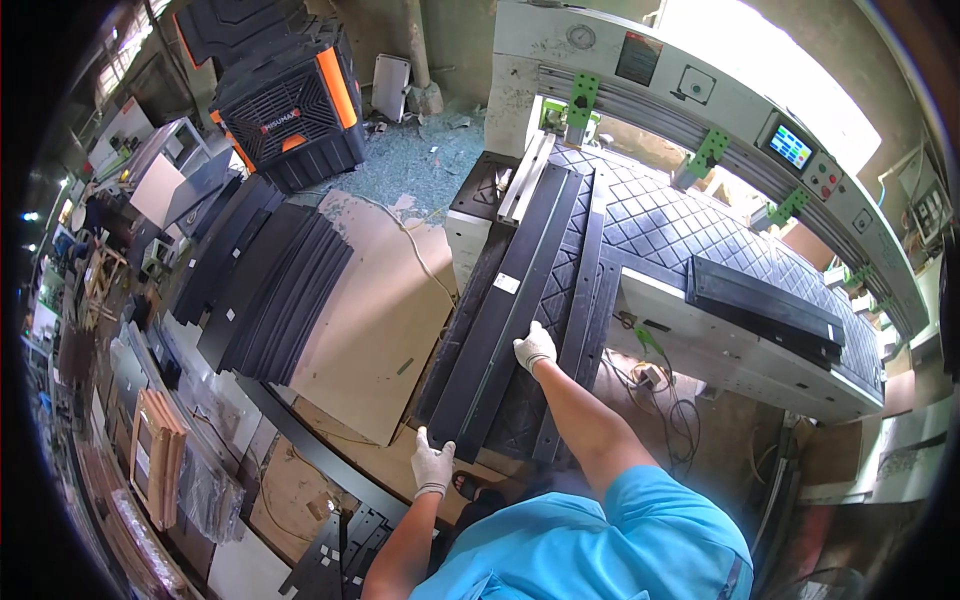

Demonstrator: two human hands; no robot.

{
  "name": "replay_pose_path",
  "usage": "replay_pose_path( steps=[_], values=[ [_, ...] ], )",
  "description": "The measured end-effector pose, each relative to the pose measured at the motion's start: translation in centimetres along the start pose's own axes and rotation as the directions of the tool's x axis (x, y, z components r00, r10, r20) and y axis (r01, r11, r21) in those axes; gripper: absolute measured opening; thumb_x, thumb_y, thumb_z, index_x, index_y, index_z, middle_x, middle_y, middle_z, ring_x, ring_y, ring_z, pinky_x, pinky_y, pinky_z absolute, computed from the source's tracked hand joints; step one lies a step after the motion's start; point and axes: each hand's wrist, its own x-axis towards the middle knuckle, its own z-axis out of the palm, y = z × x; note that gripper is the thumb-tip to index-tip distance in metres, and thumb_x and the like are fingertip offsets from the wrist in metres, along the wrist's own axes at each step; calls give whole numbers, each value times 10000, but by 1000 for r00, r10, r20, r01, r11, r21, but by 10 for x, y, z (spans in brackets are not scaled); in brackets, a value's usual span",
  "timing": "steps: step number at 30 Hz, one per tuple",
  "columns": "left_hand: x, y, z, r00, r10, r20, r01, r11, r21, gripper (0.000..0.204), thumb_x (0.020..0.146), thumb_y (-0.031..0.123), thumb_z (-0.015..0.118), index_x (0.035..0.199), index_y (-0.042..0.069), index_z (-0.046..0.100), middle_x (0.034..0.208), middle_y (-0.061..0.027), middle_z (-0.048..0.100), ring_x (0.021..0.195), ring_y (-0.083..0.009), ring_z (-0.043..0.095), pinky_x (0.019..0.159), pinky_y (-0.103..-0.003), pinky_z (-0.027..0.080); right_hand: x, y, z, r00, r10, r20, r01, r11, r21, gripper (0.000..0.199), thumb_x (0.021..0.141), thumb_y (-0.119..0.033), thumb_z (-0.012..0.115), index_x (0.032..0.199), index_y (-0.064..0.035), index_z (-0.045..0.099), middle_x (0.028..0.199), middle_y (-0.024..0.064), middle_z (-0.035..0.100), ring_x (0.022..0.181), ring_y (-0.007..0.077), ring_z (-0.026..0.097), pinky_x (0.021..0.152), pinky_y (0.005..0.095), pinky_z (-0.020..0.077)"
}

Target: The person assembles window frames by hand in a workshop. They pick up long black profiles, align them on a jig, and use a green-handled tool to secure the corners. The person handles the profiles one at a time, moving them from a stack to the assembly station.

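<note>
A long black panel (490, 330) with a small white label lies lengthwise on the dark bed of a machine. It appears to be two strips side by side, with a thin seam between them. My left hand (433, 465), in a white glove, grips the panel's near end at its left corner, the fingertips partly hidden by the edge. Farther along, my right hand (536, 345), gloved too, is closed on the panel's right edge. A narrow black rail (582, 290) runs parallel to the panel on the right.
A machine beam (640, 95) with green clamps (709, 150) and a lit screen (790, 146) spans the far right. Black boards (765, 305) rest on the right bed. Stacked dark panels (280, 290) lie left, near a black-and-orange box (290, 115). Cables (665, 400) hang below the bed.
</note>
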Motion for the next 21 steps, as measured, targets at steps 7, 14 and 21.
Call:
replay_pose_path(
  steps=[7, 14, 21],
  values=[
    [5, 26, 62, 993, -70, -101, 73, 997, 32, 873, 885, 200, 858, 1602, -54, 428, 767, -173, 768, 738, -274, 786, 741, -418, 609, 98, 11, -40, 984, -103, -145, 108, 994, 27, 665, 938, -323, 760, 1455, 34, 543, 1304, 315, 700, 1224, 458, 701, 1068, 491, 564],
    [21, 64, 92, 975, -131, -182, 145, 987, 67, 1033, 900, 273, 906, 1688, -1, 297, 706, -114, 729, 575, -232, 696, 636, -395, 577, 160, -1, -67, 994, -67, -90, 74, 995, 73, 842, 927, -333, 785, 1577, 40, 400, 1255, 293, 721, 1176, 438, 728, 1012, 487, 590],
    [47, 111, 108, 957, -229, -179, 227, 973, -30, 1038, 892, 200, 922, 1693, 23, 286, 727, -101, 720, 527, -172, 656, 487, -343, 512, 204, -12, -86, 999, -40, -29, 41, 998, 54, 871, 938, -322, 753, 1646, -21, 346, 1327, 312, 661, 1174, 440, 732, 1009, 479, 600]
  ],
)
